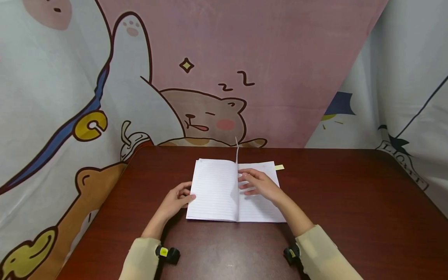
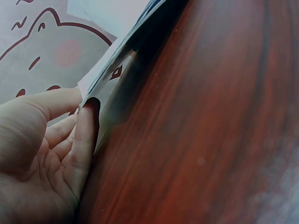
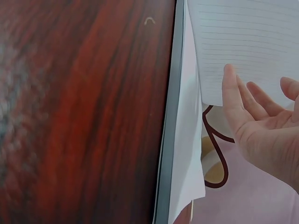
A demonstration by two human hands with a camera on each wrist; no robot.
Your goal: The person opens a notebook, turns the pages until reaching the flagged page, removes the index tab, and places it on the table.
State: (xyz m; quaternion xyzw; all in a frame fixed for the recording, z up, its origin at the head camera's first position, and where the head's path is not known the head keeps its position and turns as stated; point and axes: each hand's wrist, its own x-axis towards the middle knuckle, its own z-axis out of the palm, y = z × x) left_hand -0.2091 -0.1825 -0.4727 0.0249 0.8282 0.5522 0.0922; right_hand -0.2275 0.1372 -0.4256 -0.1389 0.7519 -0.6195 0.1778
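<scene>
An open lined notebook (image 1: 214, 190) lies on the table, with a single page (image 1: 237, 152) standing nearly upright, edge-on, along its middle. My left hand (image 1: 175, 200) pinches the left edge of the notebook, thumb on top and fingers beneath. In the left wrist view the thumb and a finger (image 2: 86, 135) close on the edge of the left half, which is raised a little off the table. Over the right half, my right hand (image 1: 260, 184) reaches toward the standing page, its fingers fairly straight. The right wrist view shows those fingertips against the lined page (image 3: 247, 42).
A pale yellow tab (image 1: 279, 167) sticks out from the notebook's upper right edge. The dark red-brown wooden table (image 1: 350, 202) extends on both sides. Behind it hangs a cloth (image 1: 297, 70) printed with cartoon animals. Each wrist wears a small black camera (image 1: 172, 255).
</scene>
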